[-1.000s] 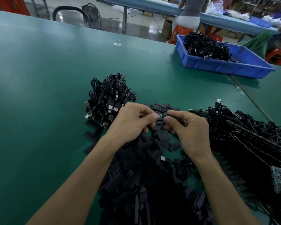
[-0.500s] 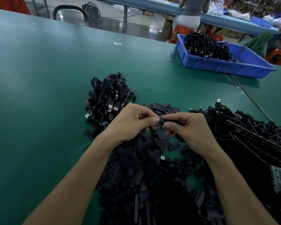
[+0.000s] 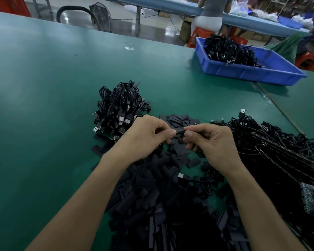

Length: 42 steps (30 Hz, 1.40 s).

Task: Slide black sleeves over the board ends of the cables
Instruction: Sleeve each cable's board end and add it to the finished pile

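Nearest the camera, a deep pile of loose black sleeves (image 3: 161,205) covers the green table (image 3: 43,105), flat short pieces lying every which way. Just above it both forearms reach in. The left hand (image 3: 143,138) pinches a small dark piece, apparently a single sleeve (image 3: 178,133), between thumb and forefinger, with its other fingers curled under. The right hand (image 3: 212,142) pinches the end of a cable (image 3: 194,132) the same way, and the two pieces meet between the fingertips. How far the sleeve sits over the board end cannot be told. A silver plug (image 3: 180,175) lies on the pile below the right wrist.

To the right, a broad heap of black cables (image 3: 279,160) spreads to the frame edge, with narrow circuit boards showing among them. Left of the hands and a little farther off stands a tangled bundle of cables (image 3: 120,109), its plugs pointing toward the person.

Farther back on the right sits a blue bin (image 3: 252,71), open-topped, with a mound of black cables (image 3: 227,51) piled in its far end and its near end bare. Beyond the table edge, a seated person (image 3: 210,13) faces a long blue bench (image 3: 170,6) on a red stool (image 3: 201,32).
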Tool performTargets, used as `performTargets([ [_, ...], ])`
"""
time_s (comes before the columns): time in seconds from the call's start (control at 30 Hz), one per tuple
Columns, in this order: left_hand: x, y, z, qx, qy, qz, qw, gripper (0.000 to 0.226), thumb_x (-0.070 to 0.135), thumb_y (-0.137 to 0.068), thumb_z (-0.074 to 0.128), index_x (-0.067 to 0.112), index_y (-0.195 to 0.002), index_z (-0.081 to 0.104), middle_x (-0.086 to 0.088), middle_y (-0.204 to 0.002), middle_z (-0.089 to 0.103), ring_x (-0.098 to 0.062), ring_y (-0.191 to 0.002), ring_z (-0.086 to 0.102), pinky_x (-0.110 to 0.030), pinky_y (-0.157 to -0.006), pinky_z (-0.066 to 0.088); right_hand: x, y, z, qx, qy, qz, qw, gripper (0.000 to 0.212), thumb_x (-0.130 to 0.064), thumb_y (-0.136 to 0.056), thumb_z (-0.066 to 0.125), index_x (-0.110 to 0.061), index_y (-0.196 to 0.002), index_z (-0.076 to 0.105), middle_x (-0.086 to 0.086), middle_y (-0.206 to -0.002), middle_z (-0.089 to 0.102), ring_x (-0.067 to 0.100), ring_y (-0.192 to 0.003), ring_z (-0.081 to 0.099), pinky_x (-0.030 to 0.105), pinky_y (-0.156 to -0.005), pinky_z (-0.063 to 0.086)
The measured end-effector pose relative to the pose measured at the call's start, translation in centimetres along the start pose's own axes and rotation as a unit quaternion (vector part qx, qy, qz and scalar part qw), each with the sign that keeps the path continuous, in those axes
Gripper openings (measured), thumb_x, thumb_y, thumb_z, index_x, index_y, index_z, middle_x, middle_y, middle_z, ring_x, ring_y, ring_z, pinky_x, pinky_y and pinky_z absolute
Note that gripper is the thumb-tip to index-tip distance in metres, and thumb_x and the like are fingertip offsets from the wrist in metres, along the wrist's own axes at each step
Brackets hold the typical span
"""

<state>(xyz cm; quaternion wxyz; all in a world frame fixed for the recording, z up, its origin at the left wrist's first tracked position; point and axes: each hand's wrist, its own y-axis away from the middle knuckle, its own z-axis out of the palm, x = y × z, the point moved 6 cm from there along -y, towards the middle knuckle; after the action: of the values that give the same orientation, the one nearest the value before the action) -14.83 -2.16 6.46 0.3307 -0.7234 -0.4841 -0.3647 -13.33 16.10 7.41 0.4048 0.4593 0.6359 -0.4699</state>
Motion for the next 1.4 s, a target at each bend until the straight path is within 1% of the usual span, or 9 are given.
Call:
performTargets([
  [0.13, 0.39, 0.13, 0.14, 0.0, -0.009, 0.015, 1.0, 0.028, 0.037, -0.099, 0.061, 0.024, -0.076, 0.07, -0.012, -0.066, 0.068, -0.009, -0.043, 0.035, -0.022, -0.042, 0.029, -0.15, -0.06, -0.1, -0.004, 0.004, -0.007, 1.0, 0.014, -0.025, -0.079, 0.075, -0.021, -0.092, 0.077, 0.004, -0.074, 0.076, 0.016, -0.059, 0.071, 0.016, -0.055, 0.051],
  [0.37, 0.62, 0.26, 0.24, -0.004, -0.013, 0.023, 1.0, 0.029, 0.034, -0.099, 0.061, 0.025, -0.073, 0.068, -0.016, -0.065, 0.065, -0.011, -0.044, 0.035, -0.024, -0.043, 0.029, -0.27, -0.29, 0.07, -0.019, 0.048, -0.024, 0.998, 0.02, -0.02, -0.081, 0.077, -0.029, -0.099, 0.075, -0.004, -0.077, 0.076, 0.013, -0.066, 0.072, 0.016, -0.063, 0.053],
  [0.63, 0.39, 0.09, 0.43, 0.011, 0.0, 0.02, 1.0, 0.025, 0.035, -0.097, 0.064, 0.024, -0.075, 0.07, -0.008, -0.07, 0.07, -0.006, -0.043, 0.038, -0.021, -0.044, 0.033, 0.1, 0.1, 0.04, 0.011, 0.014, -0.023, 1.0, 0.012, -0.026, -0.082, 0.073, -0.022, -0.093, 0.076, 0.004, -0.075, 0.076, 0.015, -0.06, 0.07, 0.017, -0.058, 0.052],
  [0.9, 0.58, 0.07, 0.55, 0.0, -0.006, 0.021, 1.0, 0.025, 0.031, -0.098, 0.064, 0.025, -0.073, 0.069, -0.008, -0.064, 0.067, -0.008, -0.043, 0.036, -0.023, -0.045, 0.031, -0.54, -0.1, 0.51, -0.014, 0.043, -0.031, 0.998, 0.022, -0.024, -0.078, 0.076, -0.021, -0.099, 0.076, -0.005, -0.075, 0.076, 0.011, -0.064, 0.071, 0.015, -0.063, 0.052],
  [0.97, 0.7, 0.11, 0.55, -0.002, -0.003, 0.02, 1.0, 0.023, 0.028, -0.097, 0.065, 0.025, -0.076, 0.07, -0.004, -0.063, 0.067, -0.005, -0.043, 0.038, -0.02, -0.045, 0.032, -0.42, -0.13, 0.43, -0.003, 0.044, -0.028, 0.999, 0.022, -0.024, -0.078, 0.076, -0.023, -0.099, 0.076, -0.007, -0.076, 0.076, 0.009, -0.065, 0.07, 0.015, -0.064, 0.052],
  [1.1, 0.9, 0.28, 0.58, -0.004, -0.011, 0.014, 1.0, 0.019, 0.022, -0.097, 0.066, 0.022, -0.079, 0.072, 0.018, -0.056, 0.063, 0.001, -0.042, 0.045, -0.01, -0.045, 0.032, -0.3, 0.07, 0.62, 0.009, 0.047, -0.025, 0.999, 0.018, -0.026, -0.078, 0.076, -0.026, -0.096, 0.076, -0.008, -0.077, 0.076, 0.008, -0.066, 0.07, 0.014, -0.063, 0.051],
  [1.2, 0.93, 0.45, 0.89, 0.0, -0.019, 0.01, 1.0, 0.021, 0.021, -0.098, 0.065, 0.02, -0.078, 0.073, 0.019, -0.05, 0.059, -0.001, -0.038, 0.04, -0.01, -0.041, 0.027, -0.6, 0.04, 0.6, -0.004, 0.059, -0.02, 0.998, 0.015, -0.03, -0.076, 0.076, -0.027, -0.091, 0.077, -0.006, -0.074, 0.075, 0.009, -0.06, 0.069, 0.013, -0.059, 0.05],
  [1.3, 1.04, 0.34, 0.92, 0.019, -0.026, 0.007, 0.999, 0.019, 0.023, -0.097, 0.065, 0.021, -0.083, 0.077, 0.015, -0.067, 0.07, 0.005, -0.052, 0.056, -0.009, -0.051, 0.039, -0.8, -0.2, 0.43, 0.001, 0.06, -0.024, 0.998, 0.015, -0.022, -0.08, 0.078, -0.027, -0.093, 0.076, -0.007, -0.071, 0.074, 0.009, -0.058, 0.067, 0.014, -0.058, 0.05],
  [1.4, 0.94, 0.24, 0.63, 0.053, -0.022, -0.006, 0.998, 0.018, 0.028, -0.095, 0.067, 0.023, -0.082, 0.078, 0.016, -0.073, 0.073, 0.006, -0.071, 0.066, -0.015, -0.066, 0.052, -0.7, 0.04, 0.19, 0.069, 0.029, -0.017, 0.997, 0.031, -0.018, -0.08, 0.081, -0.034, -0.105, 0.071, -0.004, -0.076, 0.076, 0.014, -0.065, 0.072, 0.02, -0.063, 0.056],
])
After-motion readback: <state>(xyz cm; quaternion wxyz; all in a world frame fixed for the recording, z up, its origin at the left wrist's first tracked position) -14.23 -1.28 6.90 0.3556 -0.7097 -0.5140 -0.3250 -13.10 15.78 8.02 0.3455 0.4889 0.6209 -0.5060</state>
